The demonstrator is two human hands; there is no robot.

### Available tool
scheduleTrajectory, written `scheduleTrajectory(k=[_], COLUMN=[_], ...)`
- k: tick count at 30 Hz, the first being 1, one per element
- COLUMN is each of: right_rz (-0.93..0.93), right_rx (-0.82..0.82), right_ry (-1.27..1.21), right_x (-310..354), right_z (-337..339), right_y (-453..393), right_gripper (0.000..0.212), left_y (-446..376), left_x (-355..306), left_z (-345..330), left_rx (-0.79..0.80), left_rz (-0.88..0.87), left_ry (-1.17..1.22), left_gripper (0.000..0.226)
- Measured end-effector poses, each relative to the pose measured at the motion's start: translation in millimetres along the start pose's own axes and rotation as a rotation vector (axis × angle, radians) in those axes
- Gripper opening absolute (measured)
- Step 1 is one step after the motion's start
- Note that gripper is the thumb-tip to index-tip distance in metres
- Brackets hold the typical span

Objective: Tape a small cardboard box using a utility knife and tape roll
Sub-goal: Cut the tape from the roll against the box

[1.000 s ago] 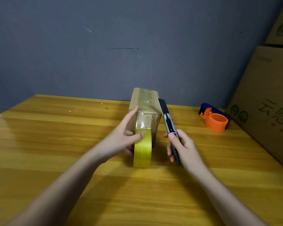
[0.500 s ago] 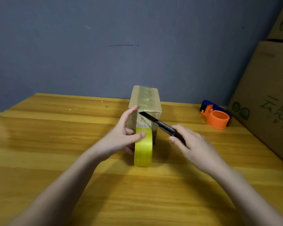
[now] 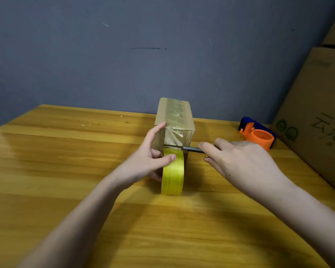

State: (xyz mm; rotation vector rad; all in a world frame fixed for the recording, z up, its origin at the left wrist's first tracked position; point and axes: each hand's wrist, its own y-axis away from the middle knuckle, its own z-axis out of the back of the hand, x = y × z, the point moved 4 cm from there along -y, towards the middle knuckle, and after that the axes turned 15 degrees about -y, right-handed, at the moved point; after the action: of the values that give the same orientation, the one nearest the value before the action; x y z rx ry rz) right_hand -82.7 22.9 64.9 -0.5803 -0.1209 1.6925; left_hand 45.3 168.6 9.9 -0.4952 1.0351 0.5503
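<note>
Grey wall behind a wooden counter [image 3: 66, 190]. Near its far edge stands the small brown cardboard box [image 3: 173, 120]. Left hand [image 3: 149, 161] holds the yellow tape roll [image 3: 172, 171]. Right hand [image 3: 238, 161] grips the thin utility knife [image 3: 182, 147], cutting tape. A slip could nick the left thumb.

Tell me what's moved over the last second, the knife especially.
The right hand swung the knife down from upright beside the box to lie level, its blade now across the tape stretched between box and tape roll. The left hand kept its grip on the roll, thumb on top. The box, the roll and the orange dispenser stayed put.
</note>
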Motion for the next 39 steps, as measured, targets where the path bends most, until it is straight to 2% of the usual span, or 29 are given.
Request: scheduleTrajectory(k=[6,13,16,39], right_rz=[-0.012,-0.047,-0.042,-0.004], right_rx=[-0.033,0.025,0.049,0.061], right_ry=[0.008,0.039,0.054,0.081], right_x=[2,1,1,9], right_z=[-1,-1,-1,0], right_y=[-5,-6,-4,-11], right_gripper=[0.018,0.047,0.052,0.047], left_y=[1,2,2,2], left_x=[0,0,-1,2], left_z=[0,0,0,1], left_rx=[0.002,0.004,0.006,-0.031], left_rz=[0.006,0.023,0.023,0.017], left_ry=[-0.003,-0.01,-0.006,-0.019], left_gripper=[0.083,0.081,0.082,0.081])
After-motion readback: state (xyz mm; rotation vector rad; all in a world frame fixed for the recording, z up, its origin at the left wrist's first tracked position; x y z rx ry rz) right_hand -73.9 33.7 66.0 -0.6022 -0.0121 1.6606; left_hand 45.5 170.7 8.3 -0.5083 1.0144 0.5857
